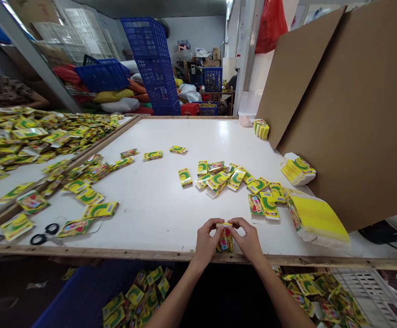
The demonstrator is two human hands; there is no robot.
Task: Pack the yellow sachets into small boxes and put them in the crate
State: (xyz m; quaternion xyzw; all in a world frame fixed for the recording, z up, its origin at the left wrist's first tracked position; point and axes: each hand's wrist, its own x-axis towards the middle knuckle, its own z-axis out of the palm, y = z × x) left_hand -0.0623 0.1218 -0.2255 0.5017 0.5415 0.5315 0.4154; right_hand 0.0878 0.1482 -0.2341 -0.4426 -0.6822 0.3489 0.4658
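Both hands are closed on the work: the left hand (205,234) and the right hand (245,233) grip 1 small yellow cardboard box with red and green print (224,242) at its upper end, thumbs and fingers meeting the top edge from both sides. The box is between the hands, just above the near wooden edge strip (133,254); contact with the strip cannot be determined.

Beyond the grip, a loose cluster of glossy yellow-and-green boxes (219,180) occupies the smooth white tabletop (157,205). To the right of the grip, a thick stack of flat yellow cartons with white edges (316,218) limits the side space; behind it stand 2 large matte brown cardboard sheets (358,105). Well to the left of the grip lie black-handled scissors (44,234), near scattered boxes (90,196). Farther left, past a raised wooden divider, is a dense heap of similar boxes (30,136). Far beyond the grip rises a stack of blue lattice-walled plastic crates (155,68). Below and right of the grip is a pale slotted plastic crate (369,291).
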